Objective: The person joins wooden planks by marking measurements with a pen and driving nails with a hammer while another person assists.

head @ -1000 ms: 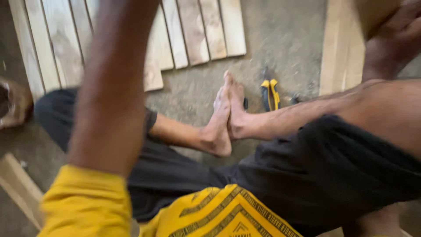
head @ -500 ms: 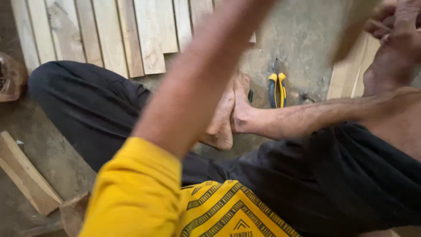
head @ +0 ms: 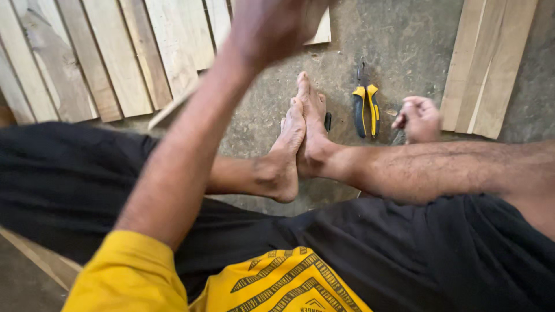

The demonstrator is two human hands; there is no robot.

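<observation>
Your right hand has come down from the top corner and now sits curled in a loose fist on the grey concrete floor, just beside the yellow-handled pliers. Your left hand is up high and blurry; I cannot tell its grip.

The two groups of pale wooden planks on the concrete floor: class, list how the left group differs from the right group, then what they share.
The left group of pale wooden planks holds many boards; the right group of pale wooden planks shows about three. The left group spreads wide behind the raised left hand; the right group lies as a narrow stack beside the right hand and the yellow-handled pliers. Both are bare light wood lying flat on the grey concrete floor.
</observation>
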